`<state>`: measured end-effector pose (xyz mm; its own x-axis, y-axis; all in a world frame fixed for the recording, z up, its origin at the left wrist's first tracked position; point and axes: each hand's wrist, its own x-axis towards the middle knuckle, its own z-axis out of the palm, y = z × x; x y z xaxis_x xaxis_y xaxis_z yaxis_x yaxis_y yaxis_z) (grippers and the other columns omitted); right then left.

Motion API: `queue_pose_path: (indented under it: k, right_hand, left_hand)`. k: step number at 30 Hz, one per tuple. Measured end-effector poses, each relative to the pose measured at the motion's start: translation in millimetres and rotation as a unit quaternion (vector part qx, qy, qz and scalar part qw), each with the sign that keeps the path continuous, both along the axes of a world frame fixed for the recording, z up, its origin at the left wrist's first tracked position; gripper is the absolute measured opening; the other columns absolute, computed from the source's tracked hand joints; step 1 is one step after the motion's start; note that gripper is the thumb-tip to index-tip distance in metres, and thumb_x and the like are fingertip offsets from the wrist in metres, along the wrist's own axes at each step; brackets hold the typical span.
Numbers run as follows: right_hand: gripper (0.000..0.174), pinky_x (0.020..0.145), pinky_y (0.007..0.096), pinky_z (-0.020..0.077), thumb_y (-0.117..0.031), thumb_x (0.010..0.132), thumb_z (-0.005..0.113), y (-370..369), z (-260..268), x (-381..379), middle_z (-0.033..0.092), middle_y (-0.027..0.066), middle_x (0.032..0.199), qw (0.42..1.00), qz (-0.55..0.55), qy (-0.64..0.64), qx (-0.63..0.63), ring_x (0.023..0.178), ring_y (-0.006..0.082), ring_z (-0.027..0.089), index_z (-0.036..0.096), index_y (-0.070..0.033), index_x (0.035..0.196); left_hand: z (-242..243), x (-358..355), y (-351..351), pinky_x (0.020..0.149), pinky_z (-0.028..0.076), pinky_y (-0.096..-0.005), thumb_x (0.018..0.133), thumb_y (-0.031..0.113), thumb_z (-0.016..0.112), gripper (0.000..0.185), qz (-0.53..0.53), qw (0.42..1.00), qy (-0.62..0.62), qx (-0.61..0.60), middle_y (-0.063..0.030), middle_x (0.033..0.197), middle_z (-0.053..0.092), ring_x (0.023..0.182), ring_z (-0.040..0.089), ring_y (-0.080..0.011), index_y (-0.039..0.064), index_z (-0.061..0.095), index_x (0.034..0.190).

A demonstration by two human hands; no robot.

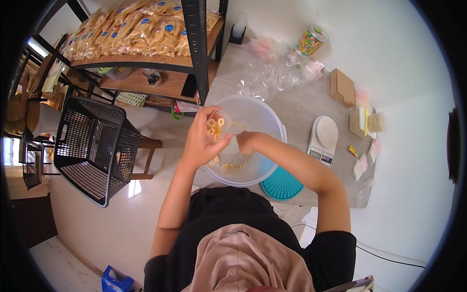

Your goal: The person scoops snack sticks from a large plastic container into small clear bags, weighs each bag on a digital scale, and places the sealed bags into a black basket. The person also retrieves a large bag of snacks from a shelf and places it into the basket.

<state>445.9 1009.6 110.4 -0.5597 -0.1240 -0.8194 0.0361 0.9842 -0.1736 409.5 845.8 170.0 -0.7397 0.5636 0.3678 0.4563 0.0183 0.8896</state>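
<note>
My left hand (200,140) holds a small clear plastic cup (227,120), tilted so its mouth faces up toward me. Several pale yellow tube-shaped snacks (220,126) stand inside it. Beneath both hands is a large round translucent plastic tub (268,160), with crumbs (233,166) scattered along its bottom. My right hand (250,141) is over the tub, close beside the cup. Its fingers curl downward and are mostly hidden, so whether they grip anything is unclear. A teal ribbed lid (281,184) lies partly under the tub's near right edge, below my right forearm.
On the table (292,104) are a digital kitchen scale (324,137), clear plastic bags (264,78), a cardboard box (342,87) and a candy jar (311,41). Left of me, a black plastic crate (93,146) rests on a wooden stool (149,143). A metal-framed shelf (197,47) carries bagged snacks (146,33).
</note>
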Motion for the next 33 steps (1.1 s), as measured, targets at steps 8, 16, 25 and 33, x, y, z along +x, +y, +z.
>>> queue_pose_path:
  k: [8, 16, 25, 33]
  right_hand:
    - [0.038, 0.078, 0.0396, 0.0456, -0.016, 0.082, 0.048, -3.6, -7.5, -7.8, 0.060, 0.0220, 0.100, 0.999, -0.013, 0.008, -0.052, 0.094, 0.0334, 0.058, 0.048, 0.005, 0.114]
    - [0.037, 0.080, 0.0402, 0.0447, -0.018, 0.083, 0.046, -3.8, -1.2, -3.4, 0.059, 0.0223, 0.100, 0.996, -0.040, 0.015, -0.080, 0.095, 0.0335, 0.058, 0.048, 0.004, 0.114]
    - [0.037, 0.081, 0.0409, 0.0436, -0.019, 0.084, 0.044, -5.5, -1.6, -4.4, 0.059, 0.0225, 0.101, 0.989, -0.100, 0.055, -0.099, 0.096, 0.0336, 0.057, 0.049, 0.003, 0.113]
    - [0.035, 0.080, 0.0397, 0.0438, -0.016, 0.081, 0.043, 8.7, 29.6, 6.6, 0.059, 0.0222, 0.097, 0.980, -0.083, 0.079, -0.165, 0.094, 0.0334, 0.057, 0.052, 0.003, 0.108]
  left_hand:
    - [-1.6, 0.5, 2.2, 0.072, 0.042, -0.0286, 0.065, 0.010, 0.070, 0.054, 0.009, 1.000, 0.004, 0.022, -0.0076, 0.088, 0.049, 0.079, 0.049, -0.0177, 0.003, 0.044, 0.112]
    - [-2.2, -0.5, 1.5, 0.070, 0.041, -0.0273, 0.065, 0.009, 0.069, 0.056, 0.008, 1.000, 0.016, 0.026, -0.0062, 0.088, 0.049, 0.077, 0.048, -0.0157, 0.003, 0.043, 0.114]
    - [-3.4, 0.4, 1.7, 0.072, 0.041, -0.0280, 0.067, 0.008, 0.069, 0.055, -0.003, 0.999, -0.022, 0.042, -0.0078, 0.089, 0.049, 0.079, 0.048, -0.0160, 0.002, 0.042, 0.115]
    - [-1.6, -8.9, -3.3, 0.079, 0.038, -0.0269, 0.071, 0.007, 0.063, 0.055, -0.048, 0.983, -0.118, 0.131, -0.0061, 0.095, 0.049, 0.087, 0.046, -0.0139, 0.004, 0.038, 0.119]
